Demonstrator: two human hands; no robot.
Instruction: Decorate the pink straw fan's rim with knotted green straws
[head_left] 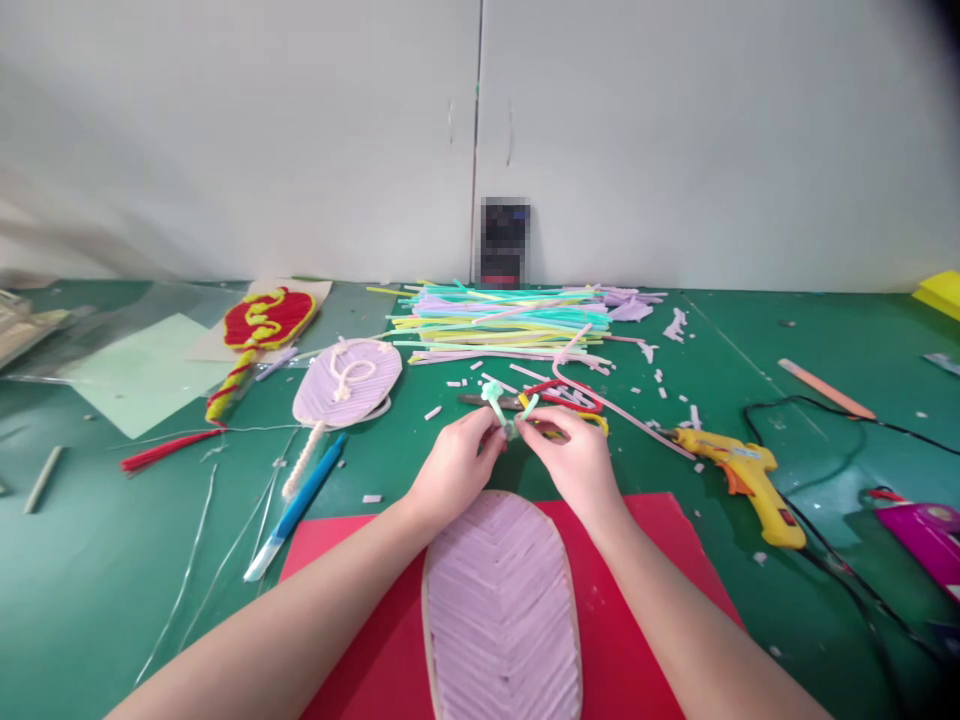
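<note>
My left hand (pixel 466 452) and my right hand (pixel 574 448) are close together, their fingers pinched on a mint-green pipe cleaner (pixel 496 399). Its left end is curled into a small knot-like shape, and another end sticks up by my right fingers. Just below my hands lies an oval panel (pixel 501 600) covered in lilac strips set in a chevron pattern, on a red sheet (pixel 645 590). Right behind my fingers are red-handled scissors (pixel 574 396) and a yellow-handled pair (pixel 600 424), partly hidden.
Pipe cleaners (pixel 495 325) in several colours lie at the back. A yellow glue gun (pixel 742 475) with a black cord is at right. To the left are a lilac fan (pixel 352 385), a red-and-yellow fan (pixel 270 320) and a blue pen-like tool (pixel 300 500). A phone-like object (pixel 504 243) stands behind.
</note>
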